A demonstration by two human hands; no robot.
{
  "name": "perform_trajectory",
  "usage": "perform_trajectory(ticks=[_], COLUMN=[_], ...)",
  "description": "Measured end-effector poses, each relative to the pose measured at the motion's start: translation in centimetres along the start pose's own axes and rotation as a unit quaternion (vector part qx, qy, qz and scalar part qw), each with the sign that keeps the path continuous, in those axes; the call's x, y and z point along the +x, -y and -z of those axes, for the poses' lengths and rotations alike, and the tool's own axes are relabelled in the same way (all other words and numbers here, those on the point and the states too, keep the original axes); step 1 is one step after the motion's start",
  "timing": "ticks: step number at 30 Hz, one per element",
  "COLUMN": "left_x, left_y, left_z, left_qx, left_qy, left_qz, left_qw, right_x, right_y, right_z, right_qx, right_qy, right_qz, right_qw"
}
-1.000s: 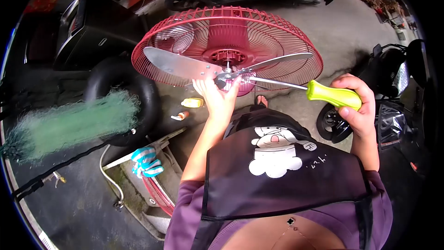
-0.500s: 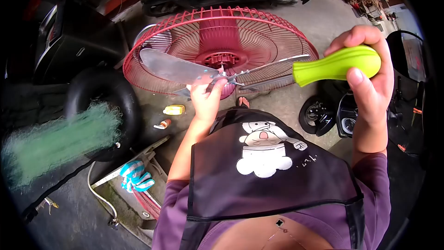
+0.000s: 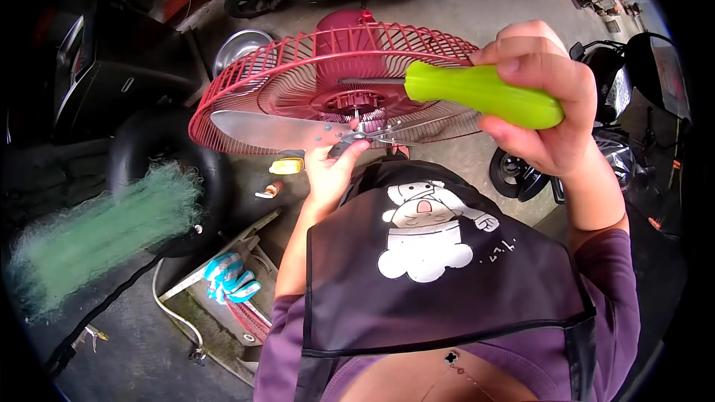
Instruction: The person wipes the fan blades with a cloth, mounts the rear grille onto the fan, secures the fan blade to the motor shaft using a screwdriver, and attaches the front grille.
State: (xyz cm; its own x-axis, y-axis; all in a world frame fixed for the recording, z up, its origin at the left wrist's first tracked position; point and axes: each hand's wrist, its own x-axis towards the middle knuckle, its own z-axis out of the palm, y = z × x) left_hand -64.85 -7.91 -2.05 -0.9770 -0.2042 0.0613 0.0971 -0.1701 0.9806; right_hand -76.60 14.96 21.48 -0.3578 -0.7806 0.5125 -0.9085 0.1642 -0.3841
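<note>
A red wire fan guard [image 3: 261,63] with a red motor housing [image 3: 346,45] behind it stands in front of me. My left hand [image 3: 329,171] pinches the metal fan blades [image 3: 268,129] near their hub, just before the guard's centre. Raised at the right, my right hand [image 3: 547,93] is wrapped round the lime-green handle of a screwdriver [image 3: 477,93]. Its shaft points left across the guard, above the blades and apart from the hub. The right part of the blades is partly hidden against the guard.
A black inner tube [image 3: 141,141] and green netting [image 3: 112,234] lie at the left. Below them is a sink [image 3: 201,313] with a blue-striped cloth [image 3: 229,278]. A yellow bottle [image 3: 286,166] is on the floor. Motorbikes stand at the back and right.
The screwdriver has come away from the hub, and my right hand has lifted and then swung left with it. The blades have tilted, with my left hand still at the hub.
</note>
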Motion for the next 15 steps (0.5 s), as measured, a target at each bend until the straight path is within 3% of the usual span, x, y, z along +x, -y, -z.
perform_trajectory(ticks=[3, 8, 14, 15], left_x=[1.0, 3.2, 2.2, 1.7], left_y=[0.4, -0.3, 0.7, 1.3], left_z=[0.3, -0.1, -0.3, -0.6], left_qx=[0.062, 0.039, 0.056, 0.060], left_qy=[0.003, -0.044, -0.054, -0.067], left_qz=[-0.033, 0.007, 0.038, -0.014], left_qw=[0.998, 0.998, 0.996, 0.996], right_x=[0.0, -0.9, -0.1, 0.2], right_y=[-0.1, -0.7, -2.9, -3.0], right_z=[-0.6, -2.0, -2.1, -2.2], right_qx=[-0.024, 0.145, 0.081, 0.071], right_qy=[-0.020, -0.144, -0.138, -0.143], right_qz=[0.013, -0.067, -0.006, 0.008], right_qw=[0.999, 0.977, 0.987, 0.987])
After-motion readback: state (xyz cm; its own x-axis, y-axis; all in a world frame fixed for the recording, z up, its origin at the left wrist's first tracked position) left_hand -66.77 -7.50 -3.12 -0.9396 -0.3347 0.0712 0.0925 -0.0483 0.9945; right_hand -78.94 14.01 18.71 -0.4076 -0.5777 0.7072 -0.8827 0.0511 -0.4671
